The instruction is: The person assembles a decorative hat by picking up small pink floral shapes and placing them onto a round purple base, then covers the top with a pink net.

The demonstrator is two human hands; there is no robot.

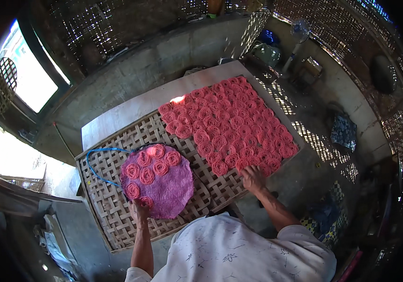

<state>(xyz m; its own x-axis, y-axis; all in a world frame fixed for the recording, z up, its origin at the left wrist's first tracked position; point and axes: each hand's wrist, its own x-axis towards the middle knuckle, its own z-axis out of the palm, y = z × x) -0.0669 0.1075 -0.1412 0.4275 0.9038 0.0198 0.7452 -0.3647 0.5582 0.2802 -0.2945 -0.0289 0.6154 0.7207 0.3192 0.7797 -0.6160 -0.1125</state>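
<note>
Eight pink coils (147, 176) sit on the round purple cloth (173, 192), left half of the woven rack (103, 197), nearer its near edge. Left hand (139, 211) at the cloth's lower-left rim, by the lowest coil; right hand (253, 178) at the packed coils (239, 127) by the rack's near edge. Can't tell if either is clamped. Best handling, probably: steady the cloth, lift coils flat, light pinch, no snagging neighbours.

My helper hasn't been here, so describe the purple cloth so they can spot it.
Start at the woven rack in the middle. On its left part, by the left hand, lies the round cloth. Bare purple shows around its few pink-red rosettes, unlike the packed rosette block to its right.
</note>
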